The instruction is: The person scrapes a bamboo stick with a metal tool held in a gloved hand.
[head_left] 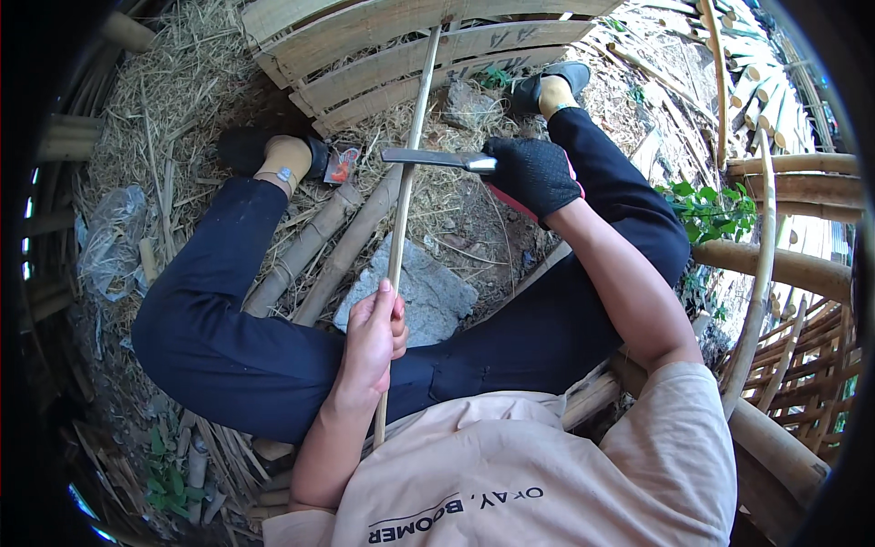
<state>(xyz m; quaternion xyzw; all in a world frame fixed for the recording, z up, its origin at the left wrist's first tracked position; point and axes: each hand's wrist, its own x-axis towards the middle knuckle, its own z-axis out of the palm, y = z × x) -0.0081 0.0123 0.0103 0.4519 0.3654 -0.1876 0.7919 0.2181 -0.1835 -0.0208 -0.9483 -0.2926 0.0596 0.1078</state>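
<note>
My bare left hand (372,333) is closed around a long, thin bamboo strip (407,196), thumb lying along it. The strip runs from my waist, between my legs, up to the wooden slat crate at the far side. In a black glove with a pink palm side, my right hand (533,178) grips the handle of a knife (424,159). Its flat metal blade points left and lies across the strip, well beyond my left hand. Below the strip, between my thighs, sits a grey stone block (415,287).
A wooden slat crate (365,55) stands beyond my feet. Bamboo poles (314,242) lie on the straw-covered ground between my legs. Crumpled clear plastic (114,242) is at left. Bamboo rails (775,264), a green plant (715,211) and stacked cut bamboo (761,91) are at right.
</note>
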